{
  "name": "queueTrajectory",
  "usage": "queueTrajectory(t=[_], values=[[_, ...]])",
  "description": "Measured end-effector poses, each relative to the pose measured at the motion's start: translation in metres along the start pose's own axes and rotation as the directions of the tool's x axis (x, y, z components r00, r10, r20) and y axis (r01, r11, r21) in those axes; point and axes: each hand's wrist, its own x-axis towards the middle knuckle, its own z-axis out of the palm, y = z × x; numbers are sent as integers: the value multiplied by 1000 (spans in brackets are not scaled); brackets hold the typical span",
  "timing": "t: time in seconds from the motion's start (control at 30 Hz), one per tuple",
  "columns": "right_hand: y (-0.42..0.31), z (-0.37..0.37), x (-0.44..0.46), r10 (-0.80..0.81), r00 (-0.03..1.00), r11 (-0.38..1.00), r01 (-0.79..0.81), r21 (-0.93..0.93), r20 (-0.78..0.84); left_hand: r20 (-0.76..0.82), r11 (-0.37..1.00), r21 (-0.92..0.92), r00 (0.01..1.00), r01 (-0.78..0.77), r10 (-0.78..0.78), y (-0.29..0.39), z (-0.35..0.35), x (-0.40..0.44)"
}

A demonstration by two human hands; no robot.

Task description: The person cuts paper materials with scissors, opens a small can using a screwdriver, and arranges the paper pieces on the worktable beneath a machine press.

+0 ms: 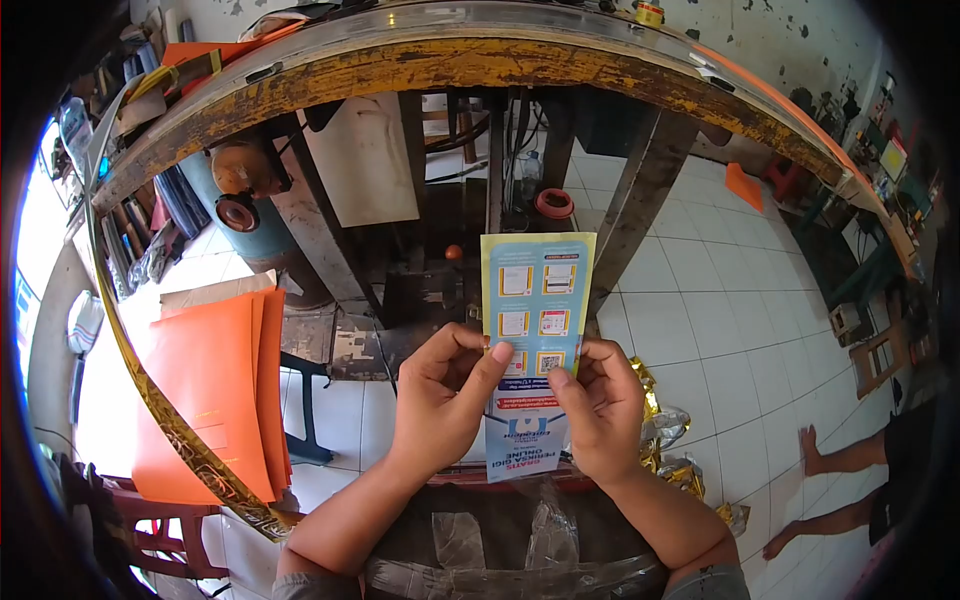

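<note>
A printed paper leaflet [540,262] in light blue and yellow, with a QR code and small framed pictures, is held upright in front of me. Its lower part, lettered "PERIKSA GIGI ONLINE", appears upside down and hangs between my wrists. My left hand [450,385] grips the left edge, thumb on the front and fingers behind. On the opposite edge, my right hand [606,410] pinches the paper the same way, its thumb beside the QR code. Most of the fingertips are hidden behind the sheet.
A worn wooden table [450,68] spans the view ahead. Orange paper sheets [195,400] are stacked at left, crossed by a gold strip [140,375]. Crumpled gold foil [683,475] lies on the tiled floor at right, near another person's feet [835,457]. A red stool [180,535] stands lower left.
</note>
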Motion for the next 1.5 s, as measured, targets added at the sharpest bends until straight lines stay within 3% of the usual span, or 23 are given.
queueTrajectory(t=[0.33, 0.93, 1.5], values=[[-1, -3, 2, 52, 999, 998, -53, -21, -9, -86, 999, 26, 996, -24, 26, 6, 1, 2], [2, -4, 3, 70, 997, 997, -69, 34, -42, -66, 995, 85, 996, -48, 54, 4, 1, 3], [1, -2, 1, 79, 993, 997, -81, 20, 93, -132, 995, -7, 987, -96, 94, 1, -1, 5]])
